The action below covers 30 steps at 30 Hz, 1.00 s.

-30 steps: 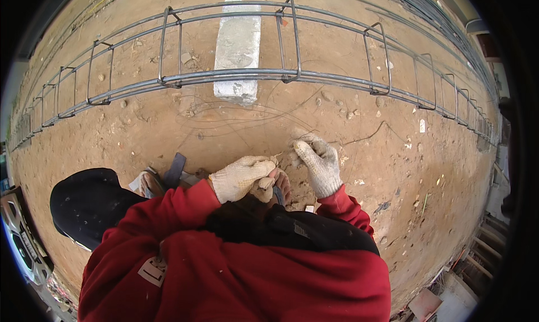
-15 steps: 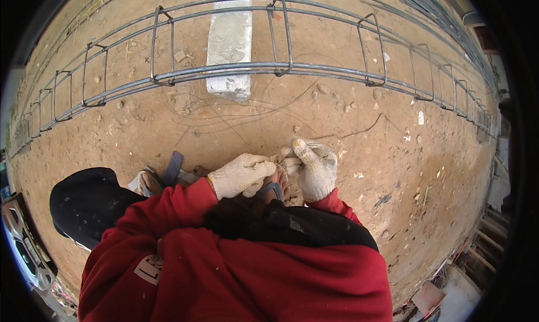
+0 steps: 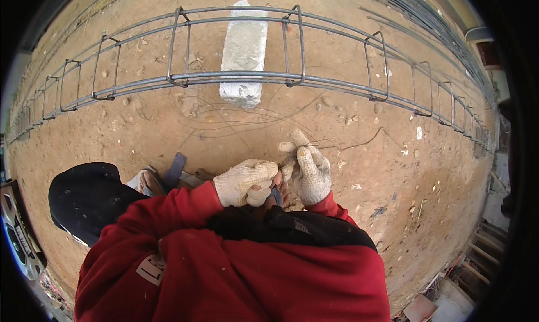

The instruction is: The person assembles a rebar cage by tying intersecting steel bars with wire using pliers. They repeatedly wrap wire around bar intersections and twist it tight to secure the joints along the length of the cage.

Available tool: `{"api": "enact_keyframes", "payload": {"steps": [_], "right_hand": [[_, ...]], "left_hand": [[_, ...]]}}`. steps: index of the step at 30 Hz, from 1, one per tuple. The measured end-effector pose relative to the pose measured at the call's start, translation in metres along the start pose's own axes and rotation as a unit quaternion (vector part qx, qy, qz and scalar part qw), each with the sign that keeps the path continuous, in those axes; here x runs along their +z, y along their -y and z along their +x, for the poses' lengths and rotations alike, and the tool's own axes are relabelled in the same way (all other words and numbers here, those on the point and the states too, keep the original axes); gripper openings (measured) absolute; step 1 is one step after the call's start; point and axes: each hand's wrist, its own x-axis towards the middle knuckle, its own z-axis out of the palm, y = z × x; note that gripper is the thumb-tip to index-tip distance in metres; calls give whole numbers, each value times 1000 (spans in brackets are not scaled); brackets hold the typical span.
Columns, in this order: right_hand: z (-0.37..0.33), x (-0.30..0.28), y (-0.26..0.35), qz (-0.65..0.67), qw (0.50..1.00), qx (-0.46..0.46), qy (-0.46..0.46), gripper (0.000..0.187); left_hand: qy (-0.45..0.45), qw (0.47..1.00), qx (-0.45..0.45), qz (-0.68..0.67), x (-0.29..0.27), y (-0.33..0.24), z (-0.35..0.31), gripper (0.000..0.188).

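Both my hands wear off-white knitted gloves and are close together in front of my body. My left hand (image 3: 244, 183) is closed, its fingers curled, and whatever lies inside them is hidden. Just right of it, my right hand (image 3: 310, 176) has the thumb drawn toward the fingers, with two fingertips stretched forward. A thin wire (image 3: 322, 142) shows at these fingers, seemingly pinched by the thumb. Beyond it a longer bent wire (image 3: 365, 142) runs right over the dirt. A bare foot in a sandal is partly hidden below the hands.
A long rebar cage (image 3: 247, 75) with square stirrups crosses ahead, resting over a pale concrete block (image 3: 242, 47). Loose wire loops (image 3: 224, 132) and small stones lie on the dirt. Steel bars (image 3: 415, 19) are stacked far right. A vehicle (image 3: 22, 232) stands at the left edge.
My right hand has shifted slightly left, and its fingers have stretched forward and spread. The left hand has moved slightly right and stays closed. The view has shifted a little.
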Motion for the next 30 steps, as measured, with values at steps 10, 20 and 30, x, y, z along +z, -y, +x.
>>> {"api": "enact_keyframes", "payload": {"steps": [10, 20, 30], "right_hand": [[-16, -1, -12, 57, 991, 8, -121, 26], [-8, -8, 74, -462, 790, -349, -204, 29], [-6, -27, 42, -801, 566, -147, 131, 36]], "left_hand": [[-112, 926, 130, 337, 11, 20, 5, 20], [-234, 858, 9, 457, 0, -10, -8, 30], [-268, 940, 99, 187, -9, -47, -7, 67]]}}
